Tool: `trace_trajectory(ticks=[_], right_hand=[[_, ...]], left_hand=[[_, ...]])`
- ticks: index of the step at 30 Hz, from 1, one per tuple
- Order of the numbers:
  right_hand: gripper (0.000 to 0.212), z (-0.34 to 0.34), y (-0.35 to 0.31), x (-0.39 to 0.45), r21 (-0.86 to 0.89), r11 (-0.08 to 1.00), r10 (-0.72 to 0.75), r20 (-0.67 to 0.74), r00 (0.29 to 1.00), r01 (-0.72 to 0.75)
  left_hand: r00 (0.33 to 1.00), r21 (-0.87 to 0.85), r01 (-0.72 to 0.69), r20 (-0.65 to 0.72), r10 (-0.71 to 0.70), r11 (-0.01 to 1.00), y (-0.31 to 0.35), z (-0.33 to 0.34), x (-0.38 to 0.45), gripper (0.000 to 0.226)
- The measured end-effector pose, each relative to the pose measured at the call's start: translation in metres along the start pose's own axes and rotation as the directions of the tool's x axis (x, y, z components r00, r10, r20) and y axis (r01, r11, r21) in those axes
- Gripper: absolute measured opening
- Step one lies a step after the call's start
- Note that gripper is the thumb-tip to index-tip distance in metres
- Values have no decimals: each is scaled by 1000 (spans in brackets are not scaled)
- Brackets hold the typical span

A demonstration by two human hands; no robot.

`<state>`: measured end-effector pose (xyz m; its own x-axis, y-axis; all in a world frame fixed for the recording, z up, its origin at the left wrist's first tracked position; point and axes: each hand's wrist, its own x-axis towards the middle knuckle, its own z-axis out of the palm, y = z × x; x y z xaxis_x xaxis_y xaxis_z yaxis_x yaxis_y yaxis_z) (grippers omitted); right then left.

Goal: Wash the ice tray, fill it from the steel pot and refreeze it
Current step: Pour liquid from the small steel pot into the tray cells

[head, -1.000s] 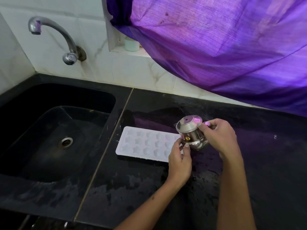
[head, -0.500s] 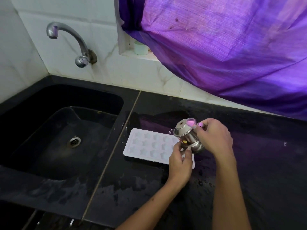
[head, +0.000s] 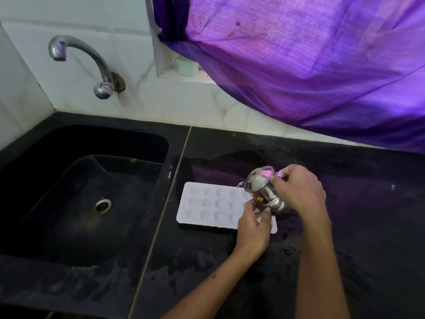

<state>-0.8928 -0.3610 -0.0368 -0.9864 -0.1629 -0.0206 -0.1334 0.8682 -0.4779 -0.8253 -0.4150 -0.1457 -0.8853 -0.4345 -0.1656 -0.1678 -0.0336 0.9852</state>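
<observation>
A white ice tray with star-shaped cells lies flat on the black counter, just right of the sink. Over its right end I hold a small steel pot, tilted with its mouth toward the left. My right hand grips the pot from the right, near its rim. My left hand touches the pot's lower side with its fingertips and covers the tray's right corner. I cannot tell whether water is flowing.
A black sink with a steel drain lies to the left, under a steel tap on the white tiled wall. A purple curtain hangs over the counter's back. A small pale cup stands on the ledge. The counter is wet.
The pot has tipped a little further leftward over the tray's right end. Both hands stay on it. The view has shifted, so the scene sits further right.
</observation>
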Motion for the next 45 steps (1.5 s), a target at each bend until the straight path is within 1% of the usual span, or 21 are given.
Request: trace_trajectory(ticks=[7, 13, 14, 17, 20, 27, 35, 45], right_hand=[[17, -1, -2, -6, 37, 998, 48, -7, 999, -48], [26, -4, 0, -13, 140, 986, 98, -13, 995, -96], [25, -5, 0, -14, 161, 982, 101, -15, 995, -98], [17, -7, 0, -15, 222, 969, 111, -14, 994, -106], [11, -8, -3, -15, 252, 962, 119, -31, 992, -108], [9, -2, -18, -14, 179, 983, 49, -55, 997, -39], [11, 7, -31, -14, 122, 992, 16, -37, 999, -11], [10, 8, -35, -16, 87, 996, 34, -42, 999, -30]], left_hand=[[999, 24, -1, 33, 0, 1000, 2, -6, -2, 31], [998, 23, -9, 62, 8, 1000, 0, -12, -1, 23], [998, 25, -13, 61, 11, 1000, -1, -12, -1, 24], [998, 30, -33, 53, 32, 999, 0, -15, 0, 38], [997, 10, -59, 42, 59, 998, 4, -18, -1, 39], [998, -28, -64, 25, 64, 998, 10, -30, -1, 26], [999, -35, -45, 14, 46, 998, 10, -42, 0, 30], [998, -45, -34, 50, 36, 998, 9, -45, -2, 30]])
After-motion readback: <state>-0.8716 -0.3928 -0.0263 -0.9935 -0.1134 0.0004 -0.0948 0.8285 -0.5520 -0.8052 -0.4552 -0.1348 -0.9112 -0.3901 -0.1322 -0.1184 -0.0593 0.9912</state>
